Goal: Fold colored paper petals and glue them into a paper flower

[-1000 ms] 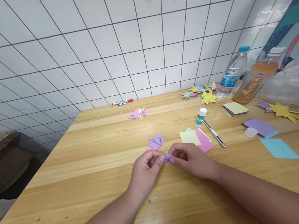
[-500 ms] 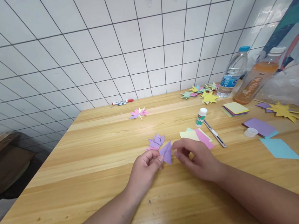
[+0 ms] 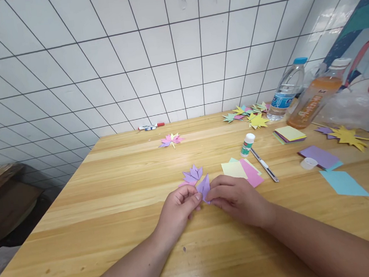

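A folded piece of purple paper [image 3: 204, 187] is held just above the wooden table, between my two hands. My left hand [image 3: 181, 204] pinches its left edge between thumb and fingers. The fingertips of my right hand [image 3: 239, 198] close on its lower right edge. Right behind it lies a purple folded-paper leaf [image 3: 193, 173], with a pink folded piece [image 3: 189, 183] partly hidden beside it. Past my right hand are loose yellow paper squares [image 3: 235, 169] and a pink paper square [image 3: 251, 173], the hand close to their near edge.
A glue stick [image 3: 248, 145] stands upright beside a utility knife [image 3: 264, 164]. To the right are a stack of paper squares [image 3: 290, 134], blue paper [image 3: 345, 183], a water bottle [image 3: 286, 89] and an orange drink bottle [image 3: 317, 95]. Farther back lie a multicoloured paper leaf [image 3: 170, 140] and markers [image 3: 151, 126].
My right hand has moved left and now grips the purple paper's right edge, where before it was apart from it. My left hand keeps its hold.
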`<state>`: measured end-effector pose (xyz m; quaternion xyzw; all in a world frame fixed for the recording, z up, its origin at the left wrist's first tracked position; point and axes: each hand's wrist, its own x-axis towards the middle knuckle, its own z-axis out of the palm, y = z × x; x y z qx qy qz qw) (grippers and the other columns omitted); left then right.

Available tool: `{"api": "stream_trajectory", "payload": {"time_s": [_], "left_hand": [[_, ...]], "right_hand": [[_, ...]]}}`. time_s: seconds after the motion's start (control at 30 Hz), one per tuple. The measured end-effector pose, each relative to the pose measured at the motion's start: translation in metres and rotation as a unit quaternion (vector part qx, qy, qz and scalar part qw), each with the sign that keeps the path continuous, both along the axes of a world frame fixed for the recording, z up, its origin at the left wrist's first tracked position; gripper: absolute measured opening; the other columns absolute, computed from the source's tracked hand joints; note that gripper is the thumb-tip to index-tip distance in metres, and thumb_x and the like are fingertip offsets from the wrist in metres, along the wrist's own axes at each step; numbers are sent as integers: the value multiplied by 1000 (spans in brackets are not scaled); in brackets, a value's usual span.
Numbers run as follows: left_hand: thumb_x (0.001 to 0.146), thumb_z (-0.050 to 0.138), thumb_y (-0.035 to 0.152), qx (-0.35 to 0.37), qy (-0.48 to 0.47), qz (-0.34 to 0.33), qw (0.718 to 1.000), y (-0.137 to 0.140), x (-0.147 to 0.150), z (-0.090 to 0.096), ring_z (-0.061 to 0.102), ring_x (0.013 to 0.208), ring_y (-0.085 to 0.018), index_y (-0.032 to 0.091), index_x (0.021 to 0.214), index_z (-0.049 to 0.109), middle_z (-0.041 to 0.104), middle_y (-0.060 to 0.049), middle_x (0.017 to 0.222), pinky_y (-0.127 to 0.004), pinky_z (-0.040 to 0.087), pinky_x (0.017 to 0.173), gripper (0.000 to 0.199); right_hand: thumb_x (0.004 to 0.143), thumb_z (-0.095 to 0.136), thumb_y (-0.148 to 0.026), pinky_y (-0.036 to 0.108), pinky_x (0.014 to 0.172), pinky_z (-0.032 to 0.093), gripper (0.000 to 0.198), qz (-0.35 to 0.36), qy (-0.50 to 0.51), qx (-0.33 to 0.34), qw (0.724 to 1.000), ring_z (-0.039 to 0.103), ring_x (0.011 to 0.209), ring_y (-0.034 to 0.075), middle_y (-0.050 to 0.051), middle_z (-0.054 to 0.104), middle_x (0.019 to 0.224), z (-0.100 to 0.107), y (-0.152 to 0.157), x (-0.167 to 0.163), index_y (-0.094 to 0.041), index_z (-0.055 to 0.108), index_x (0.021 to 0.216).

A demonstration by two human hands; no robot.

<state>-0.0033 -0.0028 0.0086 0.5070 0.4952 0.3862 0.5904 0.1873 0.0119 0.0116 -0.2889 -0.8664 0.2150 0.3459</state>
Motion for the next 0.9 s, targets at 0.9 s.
{"api": "stream_trajectory", "payload": {"time_s": [0.9], "left_hand": [[70,67,37,46,42,32,998,-4,5,-5,46,51,-10,17,66,57,55,2,54,-21,34,49,23]], "right_hand": [[76,62,-29,23,60,49,10,-71,163,-344,922,60,70,14,2,65,77,-1,-2,-13,-19,60,79]]}}
